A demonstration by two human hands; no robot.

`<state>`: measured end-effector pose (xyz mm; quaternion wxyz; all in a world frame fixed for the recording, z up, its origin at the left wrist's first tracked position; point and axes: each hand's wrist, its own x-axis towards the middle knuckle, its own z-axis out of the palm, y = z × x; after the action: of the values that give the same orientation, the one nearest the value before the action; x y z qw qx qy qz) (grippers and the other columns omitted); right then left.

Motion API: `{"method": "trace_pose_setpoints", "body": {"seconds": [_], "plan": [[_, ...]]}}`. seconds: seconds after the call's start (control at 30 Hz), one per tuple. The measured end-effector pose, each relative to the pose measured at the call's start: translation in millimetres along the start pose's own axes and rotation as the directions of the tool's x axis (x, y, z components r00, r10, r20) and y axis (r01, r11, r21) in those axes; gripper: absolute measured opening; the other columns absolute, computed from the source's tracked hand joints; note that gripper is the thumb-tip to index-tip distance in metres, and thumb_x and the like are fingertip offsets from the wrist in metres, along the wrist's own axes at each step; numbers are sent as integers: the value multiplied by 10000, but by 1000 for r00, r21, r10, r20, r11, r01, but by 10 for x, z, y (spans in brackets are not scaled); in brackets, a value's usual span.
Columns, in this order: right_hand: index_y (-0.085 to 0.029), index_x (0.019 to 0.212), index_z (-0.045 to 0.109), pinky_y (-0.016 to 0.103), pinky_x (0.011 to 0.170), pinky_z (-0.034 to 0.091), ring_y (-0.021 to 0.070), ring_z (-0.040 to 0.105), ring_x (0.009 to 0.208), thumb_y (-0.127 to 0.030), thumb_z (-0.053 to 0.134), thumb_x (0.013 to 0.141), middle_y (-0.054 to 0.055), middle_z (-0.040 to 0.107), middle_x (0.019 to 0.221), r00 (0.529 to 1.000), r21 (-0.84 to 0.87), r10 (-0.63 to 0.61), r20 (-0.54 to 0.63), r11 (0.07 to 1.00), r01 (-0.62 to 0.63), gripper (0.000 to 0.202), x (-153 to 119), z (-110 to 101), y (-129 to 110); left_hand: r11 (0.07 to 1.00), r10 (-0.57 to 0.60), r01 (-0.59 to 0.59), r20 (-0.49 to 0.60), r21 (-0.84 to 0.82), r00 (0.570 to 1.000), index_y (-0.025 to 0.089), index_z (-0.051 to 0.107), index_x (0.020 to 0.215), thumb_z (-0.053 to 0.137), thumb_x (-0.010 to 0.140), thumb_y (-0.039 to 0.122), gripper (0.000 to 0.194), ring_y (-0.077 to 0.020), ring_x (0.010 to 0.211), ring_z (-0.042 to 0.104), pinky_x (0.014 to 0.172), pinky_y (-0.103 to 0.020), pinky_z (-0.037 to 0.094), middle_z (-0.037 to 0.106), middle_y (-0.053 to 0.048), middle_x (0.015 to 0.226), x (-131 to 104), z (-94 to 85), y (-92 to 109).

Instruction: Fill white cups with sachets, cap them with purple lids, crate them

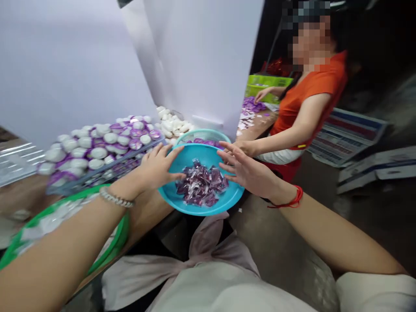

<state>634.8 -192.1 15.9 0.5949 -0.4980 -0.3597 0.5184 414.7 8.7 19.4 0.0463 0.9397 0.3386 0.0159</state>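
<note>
A blue plastic basin (pixel 169 195) sits in front of me with a heap of small dark purple packets in clear wrap (pixel 201 184) inside. My left hand (pixel 159 167) is at the basin's left rim, fingers spread and the thumb reaching over the inside. On the opposite side my right hand (pixel 245 169) is held with its fingers apart over the right rim. Neither hand shows anything gripped, and I cannot tell whether they touch the basin. Just behind stands a lighter teal basin (pixel 204 132) with purple pieces in it.
A blue crate (pixel 126 158) piled with white-and-purple rounded items stands left, white pieces (pixel 172 123) behind it. A green basin (pixel 121 234) holds white pieces at lower left. A co-worker in orange (pixel 302 112) stands right, one hand near my right hand. White panels (pixel 201 56) rise behind.
</note>
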Motion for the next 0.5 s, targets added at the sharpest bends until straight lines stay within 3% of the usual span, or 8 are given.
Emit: {"method": "trace_pose_setpoints", "body": {"seconds": [0.07, 0.13, 0.17, 0.23, 0.3, 0.37, 0.43, 0.5], "plan": [[-474, 1478, 572, 676, 1235, 327, 382, 385, 1571, -844, 717, 804, -14, 408, 1714, 998, -91, -37, 50, 995, 42, 783, 110, 201, 63, 998, -46, 47, 13, -37, 999, 284, 315, 1699, 756, 867, 457, 958, -472, 1639, 203, 1288, -677, 235, 238, -134, 1802, -289, 107, -333], [-430, 1508, 572, 641, 1267, 301, 360, 365, 1586, -800, 659, 891, 8, 436, 1699, 973, -291, -195, 124, 930, 224, 725, 179, 324, 119, 986, -22, 14, -50, -163, 998, 231, 314, 1695, 685, 917, 448, 889, -402, 1637, 259, 1321, -580, 238, 268, -129, 1794, -565, 127, -625], [-401, 1512, 583, 616, 1270, 310, 356, 400, 1563, -747, 677, 912, 27, 482, 1668, 939, -424, -274, 209, 839, 340, 699, 197, 365, 167, 974, -21, -6, -115, -226, 993, 215, 332, 1683, 636, 949, 481, 837, -370, 1627, 294, 1327, -539, 244, 312, -127, 1778, -715, 100, -783], [-355, 1481, 637, 581, 1253, 346, 365, 531, 1450, -617, 793, 880, 70, 619, 1542, 830, -642, -305, 467, 529, 556, 675, 210, 429, 331, 951, -94, 12, -253, -308, 963, 230, 430, 1623, 558, 988, 551, 722, -342, 1575, 397, 1313, -503, 289, 449, -112, 1705, -1072, -14, -1168], [-348, 1392, 711, 570, 1203, 396, 351, 675, 1246, -499, 855, 844, 81, 745, 1350, 717, -688, -177, 675, 202, 697, 586, 222, 490, 595, 914, -276, 147, -313, -379, 909, 262, 581, 1486, 564, 970, 577, 605, -355, 1438, 554, 1246, -509, 399, 611, -97, 1558, -1508, -171, -1644], [-339, 1291, 752, 552, 1142, 439, 311, 737, 1098, -266, 745, 900, 65, 805, 1183, 641, -653, -165, 750, -30, 756, 398, 276, 549, 926, 807, -495, 318, -278, -497, 823, 254, 691, 1293, 630, 903, 571, 506, -364, 1242, 677, 1105, -509, 529, 734, -105, 1350, -1966, -319, -2157], [-350, 1263, 750, 497, 1040, 503, 272, 762, 977, -127, 644, 860, 28, 824, 1107, 558, -582, -172, 812, -160, 797, 474, 384, 601, 1279, 660, -662, 427, -208, -618, 720, 242, 715, 1166, 673, 843, 539, 440, -344, 1105, 722, 963, -478, 600, 771, -106, 1215, -2341, -410, -2641], [-384, 1369, 704, 450, 909, 559, 268, 773, 918, -221, 686, 839, 1, 827, 1136, 484, -498, -117, 867, -199, 844, 555, 511, 664, 1619, 574, -736, 470, -170, -670, 656, 229, 711, 1125, 682, 825, 487, 397, -312, 1042, 739, 880, -437, 624, 778, -100, 1148, -2549, -416, -3072]]}}
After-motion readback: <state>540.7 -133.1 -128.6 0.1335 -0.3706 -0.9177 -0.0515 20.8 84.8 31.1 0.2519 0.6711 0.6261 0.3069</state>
